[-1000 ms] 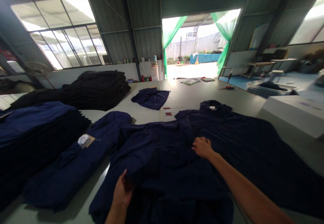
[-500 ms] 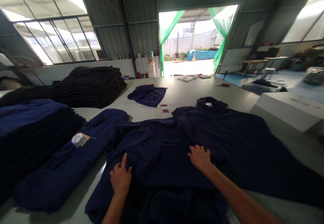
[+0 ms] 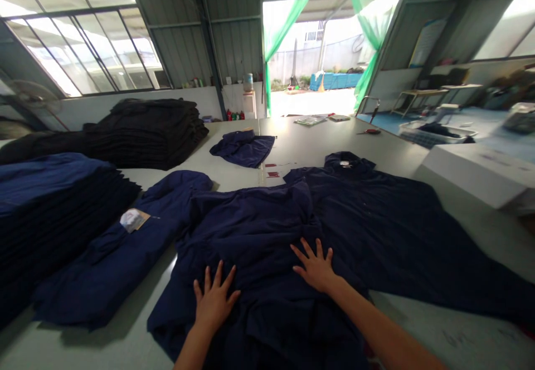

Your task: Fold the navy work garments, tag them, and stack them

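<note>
Press left hand and right hand flat, fingers spread, gripping nothing, on the folded navy shirt lying on the grey table. Smooth outward from centre toward edges. Keep clear of the neighbouring spread shirt.

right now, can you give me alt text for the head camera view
Both hands, left hand and right hand, press flat with fingers spread on a navy shirt spread over a grey table. Stacks of folded dark garments sit to the left, with an open doorway beyond.
</note>
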{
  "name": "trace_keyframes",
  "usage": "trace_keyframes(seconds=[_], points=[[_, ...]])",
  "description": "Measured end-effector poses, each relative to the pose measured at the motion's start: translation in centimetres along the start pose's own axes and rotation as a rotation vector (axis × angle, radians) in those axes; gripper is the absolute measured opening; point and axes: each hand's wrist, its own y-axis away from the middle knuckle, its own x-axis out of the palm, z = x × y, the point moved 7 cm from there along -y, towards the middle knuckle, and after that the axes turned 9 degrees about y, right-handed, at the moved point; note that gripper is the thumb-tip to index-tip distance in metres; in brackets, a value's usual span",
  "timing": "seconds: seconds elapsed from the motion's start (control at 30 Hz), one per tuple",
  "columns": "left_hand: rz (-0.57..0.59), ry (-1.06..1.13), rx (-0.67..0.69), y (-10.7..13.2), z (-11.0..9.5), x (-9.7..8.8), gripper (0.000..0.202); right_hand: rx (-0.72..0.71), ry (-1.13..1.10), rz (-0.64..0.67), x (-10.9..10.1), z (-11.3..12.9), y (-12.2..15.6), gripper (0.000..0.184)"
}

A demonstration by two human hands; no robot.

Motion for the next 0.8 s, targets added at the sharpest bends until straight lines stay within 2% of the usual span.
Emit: trace_keyframes(seconds=[0.07, 0.17, 0.23, 0.33, 0.43, 0.53, 0.6, 0.67, 0.73, 0.8], points=[[0.019, 0.074, 0.038, 0.8, -1.5, -0.6, 0.044, -0.018, -0.057, 0.02, -1.0, 0.0, 0.9, 0.057], [0.135, 0.223, 0.265, 3.1, -5.2, -0.9, 0.045, -0.163, -0.129, -0.03, -3.6, 0.8, 3.7, 0.048], [0.235, 0.284, 0.375, 4.9, -7.0, -0.5, 0.044, -0.285, -0.16, -0.012, -4.5, 1.6, 6.1, 0.043], [0.297, 0.4, 0.444, 6.7, -8.1, -0.7, 0.017, -0.36, -0.185, 0.132, -4.0, 2.2, 9.2, 0.055], [0.291, 0.599, 0.469, 7.6, -8.1, -2.8, 0.018, -0.366, -0.233, 0.179, -3.5, 2.6, 11.2, 0.065], [0.114, 0.693, 0.496, 7.9, -7.5, -6.9, 0.017, -0.422, -0.366, 0.031, -5.7, 3.7, 11.8, 0.049], [-0.054, 0.726, 0.541, 8.0, -6.7, -9.8, 0.017, -0.449, -0.448, -0.13, -8.5, 4.6, 11.4, 0.043], [-0.281, 0.759, 0.513, 7.4, -5.2, -12.2, 0.017, -0.427, -0.465, -0.323, -11.9, 5.4, 10.3, 0.044], [-0.522, 0.758, 0.379, 6.2, -2.9, -13.5, 0.021, -0.369, -0.416, -0.536, -15.1, 6.0, 9.0, 0.047], [-0.668, 0.706, 0.255, 4.7, -1.1, -13.0, 0.032, -0.265, -0.358, -0.657, -16.8, 6.2, 7.8, 0.049]])
